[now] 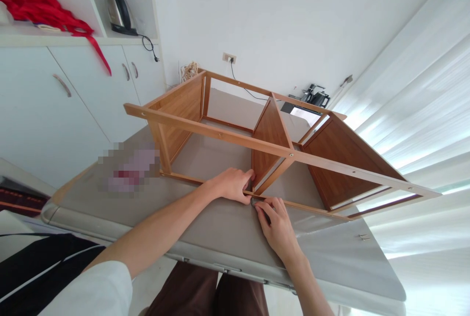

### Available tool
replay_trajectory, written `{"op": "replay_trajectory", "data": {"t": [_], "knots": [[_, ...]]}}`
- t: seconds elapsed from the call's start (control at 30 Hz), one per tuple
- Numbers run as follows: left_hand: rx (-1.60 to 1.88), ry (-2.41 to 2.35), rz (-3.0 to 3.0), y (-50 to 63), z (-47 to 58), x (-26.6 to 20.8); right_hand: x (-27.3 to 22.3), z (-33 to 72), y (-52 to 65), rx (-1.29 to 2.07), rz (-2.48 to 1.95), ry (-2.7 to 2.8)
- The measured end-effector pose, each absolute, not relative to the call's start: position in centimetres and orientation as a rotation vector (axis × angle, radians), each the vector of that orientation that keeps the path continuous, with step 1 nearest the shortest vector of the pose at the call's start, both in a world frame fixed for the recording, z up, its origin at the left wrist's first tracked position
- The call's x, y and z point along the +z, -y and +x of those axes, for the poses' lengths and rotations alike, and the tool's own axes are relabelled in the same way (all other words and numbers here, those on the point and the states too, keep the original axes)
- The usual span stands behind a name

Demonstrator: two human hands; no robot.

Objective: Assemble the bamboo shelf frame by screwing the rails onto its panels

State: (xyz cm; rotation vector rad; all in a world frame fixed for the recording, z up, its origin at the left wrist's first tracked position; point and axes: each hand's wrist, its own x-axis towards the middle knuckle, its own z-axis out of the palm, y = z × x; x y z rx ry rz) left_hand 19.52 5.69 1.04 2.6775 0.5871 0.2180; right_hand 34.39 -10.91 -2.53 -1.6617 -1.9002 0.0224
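A brown wooden shelf frame [220, 133] lies on its side on the table, its slatted panels standing upright. My left hand [234, 185] is closed around the near bottom rail where the middle panel [270, 135] meets it. Close to its right, my right hand [276, 220] pinches a small metal piece [253, 202] against the outer side of that rail. It looks like a hex key, though the fingers partly hide it. The joint itself is mostly covered by both hands.
Several loose screws [364, 237] lie on the grey table [205, 223] at the right. A blurred-out patch [134, 169] covers something at the left. Behind the frame are a black appliance [316, 96] and a wall socket [229, 57]. A kettle [118, 10] stands on the cabinet shelf.
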Motion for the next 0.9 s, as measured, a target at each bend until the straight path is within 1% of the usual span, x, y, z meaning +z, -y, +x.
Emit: {"op": "replay_trajectory", "data": {"t": [0.9], "knots": [[0.234,-0.575,2.682,-5.66,19.49,1.13,-2.29,34.15,10.57,-0.002,-1.649,1.852]]}}
